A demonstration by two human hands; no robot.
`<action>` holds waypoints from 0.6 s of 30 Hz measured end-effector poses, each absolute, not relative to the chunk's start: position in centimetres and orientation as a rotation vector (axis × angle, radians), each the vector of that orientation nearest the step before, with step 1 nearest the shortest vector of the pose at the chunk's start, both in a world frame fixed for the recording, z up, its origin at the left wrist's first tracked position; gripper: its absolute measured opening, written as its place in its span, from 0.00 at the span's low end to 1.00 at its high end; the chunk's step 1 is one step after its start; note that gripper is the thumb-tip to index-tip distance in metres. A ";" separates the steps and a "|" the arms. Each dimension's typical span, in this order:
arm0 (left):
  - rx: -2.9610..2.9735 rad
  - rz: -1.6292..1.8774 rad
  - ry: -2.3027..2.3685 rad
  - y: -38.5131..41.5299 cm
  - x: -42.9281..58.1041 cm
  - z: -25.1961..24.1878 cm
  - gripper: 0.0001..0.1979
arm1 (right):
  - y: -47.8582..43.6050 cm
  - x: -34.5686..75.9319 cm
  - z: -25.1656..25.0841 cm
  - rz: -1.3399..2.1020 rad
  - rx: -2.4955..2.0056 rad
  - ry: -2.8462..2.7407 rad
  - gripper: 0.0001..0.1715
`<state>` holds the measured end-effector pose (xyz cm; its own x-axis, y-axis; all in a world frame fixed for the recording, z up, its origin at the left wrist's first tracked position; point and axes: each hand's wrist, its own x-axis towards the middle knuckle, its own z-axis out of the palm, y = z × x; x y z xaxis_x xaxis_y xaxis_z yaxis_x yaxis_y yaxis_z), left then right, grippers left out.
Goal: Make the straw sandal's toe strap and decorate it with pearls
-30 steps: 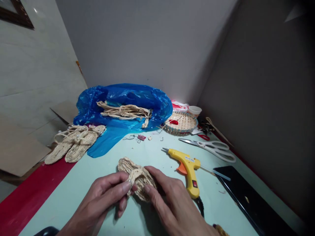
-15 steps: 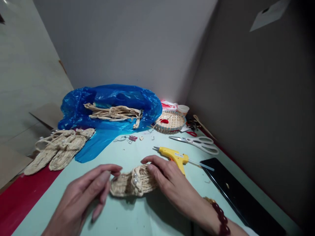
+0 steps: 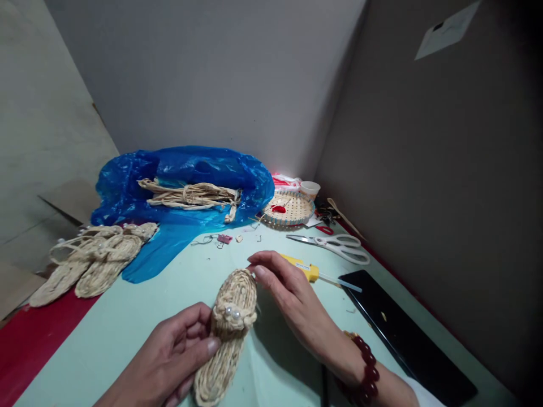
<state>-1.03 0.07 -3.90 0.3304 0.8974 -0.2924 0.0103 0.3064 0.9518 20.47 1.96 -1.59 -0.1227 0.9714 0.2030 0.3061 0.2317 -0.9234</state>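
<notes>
A small woven straw sandal (image 3: 227,362) with a braided strap and pearl-like beads stands tilted up in front of me, its sole facing upward and its toe end pointing away. My left hand (image 3: 182,347) grips its left edge, thumb on top and fingers beneath. My right hand (image 3: 282,285) hovers by the far end at the right, fingers loosely curved and apart; whether the fingertips touch the edge is hard to tell. Partly behind that hand lies a yellow hot glue gun (image 3: 313,272) with a clear glue stick in its back.
Finished-looking straw sandals (image 3: 99,263) lie at the left. Straw bundles (image 3: 190,195) rest on a blue plastic bag (image 3: 182,161). White-handled scissors (image 3: 339,246), a woven basket (image 3: 292,209), a paper cup (image 3: 309,188) and a black tray-like slab (image 3: 407,333) are to the right.
The sandal has turned from lying sideways to pointing away, beads facing me. My left hand has closed on it; my right hand has loosened from its end.
</notes>
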 end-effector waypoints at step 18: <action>1.186 0.885 1.282 0.1 -1.4 -3.2 0.18 | 0.4 19.1 -1.2 1.026 -1.061 -1.768 0.04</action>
